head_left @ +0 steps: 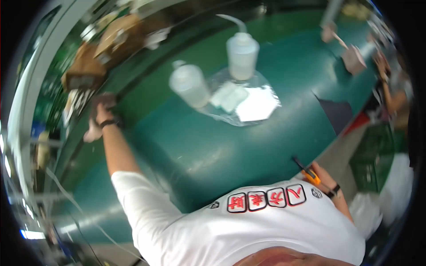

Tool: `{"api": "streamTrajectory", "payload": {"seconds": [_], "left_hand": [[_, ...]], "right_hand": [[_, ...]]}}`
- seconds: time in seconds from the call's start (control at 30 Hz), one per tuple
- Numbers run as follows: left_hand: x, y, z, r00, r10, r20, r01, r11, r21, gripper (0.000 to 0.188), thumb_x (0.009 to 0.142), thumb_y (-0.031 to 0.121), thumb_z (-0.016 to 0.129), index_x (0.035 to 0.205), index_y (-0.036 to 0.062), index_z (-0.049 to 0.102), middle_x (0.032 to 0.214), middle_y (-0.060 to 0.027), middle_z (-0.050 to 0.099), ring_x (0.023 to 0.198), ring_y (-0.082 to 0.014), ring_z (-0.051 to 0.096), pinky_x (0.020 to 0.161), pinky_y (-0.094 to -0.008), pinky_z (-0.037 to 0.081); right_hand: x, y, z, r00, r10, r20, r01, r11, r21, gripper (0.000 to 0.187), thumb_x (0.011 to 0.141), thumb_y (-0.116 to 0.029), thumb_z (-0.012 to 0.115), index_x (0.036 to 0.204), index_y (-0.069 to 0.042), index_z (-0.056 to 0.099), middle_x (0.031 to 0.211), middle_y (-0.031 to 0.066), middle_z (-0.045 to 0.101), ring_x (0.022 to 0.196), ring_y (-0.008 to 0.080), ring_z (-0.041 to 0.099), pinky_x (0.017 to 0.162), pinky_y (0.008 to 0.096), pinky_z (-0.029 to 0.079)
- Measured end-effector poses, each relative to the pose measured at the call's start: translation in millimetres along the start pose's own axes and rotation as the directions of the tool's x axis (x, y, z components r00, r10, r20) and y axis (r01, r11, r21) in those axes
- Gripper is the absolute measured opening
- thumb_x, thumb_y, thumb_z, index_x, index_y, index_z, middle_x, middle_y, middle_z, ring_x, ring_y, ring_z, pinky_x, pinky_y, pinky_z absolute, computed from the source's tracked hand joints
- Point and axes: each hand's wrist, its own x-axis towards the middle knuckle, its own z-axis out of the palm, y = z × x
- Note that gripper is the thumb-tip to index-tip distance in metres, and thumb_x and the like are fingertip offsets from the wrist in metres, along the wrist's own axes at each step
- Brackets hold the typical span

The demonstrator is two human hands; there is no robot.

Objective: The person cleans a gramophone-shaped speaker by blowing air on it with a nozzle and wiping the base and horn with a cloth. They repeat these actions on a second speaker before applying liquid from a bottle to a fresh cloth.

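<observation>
My left hand (103, 116) reaches out to the far left over the green table, smeared by motion. A dark brown thing (106, 99) is at its fingertips, and a pale pinkish shape (92, 132) shows beside the wrist; whether the hand grips either is unclear. Close to my body at the right, my right hand (323, 176) is closed round an orange tool (312, 176) with a narrow black end, which points up and left over the table edge. The tool's exact kind does not show.
Two translucent squeeze bottles (243, 55) (190, 85) stand by folded pale cloths (229, 96) and a white sheet (258, 104) on clear plastic. A dark flat piece (336, 113) lies at the right edge. Cardboard boxes (120, 39) sit far left; a co-worker's arm (390, 95) is at right.
</observation>
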Motion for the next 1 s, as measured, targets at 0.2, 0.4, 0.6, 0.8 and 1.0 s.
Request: {"api": "streamTrajectory", "payload": {"seconds": [0.2, 0.4, 0.6, 0.8, 1.0], "left_hand": [[-5.1, -15.2, 74.7, 0.979, 0.029, -0.200, -0.019, 0.999, 0.051, 0.066, 0.075, 0.032, 0.084, 0.116, -0.0149, 0.059, 0.106, -0.0192, 0.069, 0.090, -0.0281, 0.069, 0.073, -0.0408, 0.057], [-57.3, 3.2, 69.6, 0.920, 0.164, -0.355, -0.024, 0.929, 0.369, 0.068, 0.075, 0.041, 0.074, 0.104, -0.0194, 0.064, 0.102, -0.0274, 0.070, 0.093, -0.0340, 0.068, 0.082, -0.0449, 0.055], [-84.7, 18.5, -4.3, 0.979, 0.160, 0.124, -0.115, 0.945, -0.305, 0.018, 0.096, 0.029, 0.059, 0.103, 0.0121, 0.063, 0.098, -0.0016, 0.064, 0.084, -0.0149, 0.060, 0.071, -0.0298, 0.050], [-224.7, 77.6, -52.1, 0.949, 0.106, 0.297, 0.042, 0.892, -0.450, 0.041, 0.098, 0.041, 0.051, 0.121, 0.0087, 0.058, 0.116, -0.0078, 0.064, 0.108, -0.0241, 0.061, 0.091, -0.0404, 0.051], [-368.2, 120.9, -64.1, 0.924, 0.067, 0.376, 0.122, 0.882, -0.455, 0.049, 0.098, 0.039, 0.049, 0.132, 0.0034, 0.053, 0.131, -0.0109, 0.060, 0.119, -0.0276, 0.057, 0.100, -0.0457, 0.047]], "right_hand": [[-1.2, 0.4, 12.3, 0.955, -0.282, -0.092, 0.283, 0.959, -0.003, 0.029, 0.086, -0.014, 0.074, 0.111, -0.007, 0.060, 0.091, 0.0096, 0.063, 0.083, 0.0222, 0.061, 0.077, 0.0346, 0.051], [-1.8, 19.0, 22.4, 0.974, -0.201, -0.101, 0.193, 0.978, -0.079, 0.022, 0.090, -0.014, 0.067, 0.110, -0.007, 0.061, 0.094, 0.0114, 0.063, 0.088, 0.0244, 0.062, 0.078, 0.0358, 0.050], [-17.3, 63.8, 16.4, 0.978, -0.058, -0.199, 0.143, 0.885, 0.444, 0.027, 0.093, -0.011, 0.062, 0.119, -0.003, 0.062, 0.112, 0.0086, 0.067, 0.103, 0.0249, 0.063, 0.090, 0.0360, 0.051], [-20.0, 142.1, -50.2, 0.558, -0.115, -0.822, 0.657, 0.666, 0.352, 0.037, 0.096, -0.021, 0.053, 0.128, -0.003, 0.053, 0.113, 0.0094, 0.062, 0.101, 0.0178, 0.059, 0.093, 0.0337, 0.046], [-47.5, 5.2, -147.5, 0.560, -0.273, -0.782, 0.794, 0.447, 0.412, 0.044, 0.100, -0.023, 0.043, 0.134, 0.004, 0.049, 0.103, 0.0072, 0.063, 0.083, 0.0083, 0.055, 0.079, 0.0228, 0.044]]}}
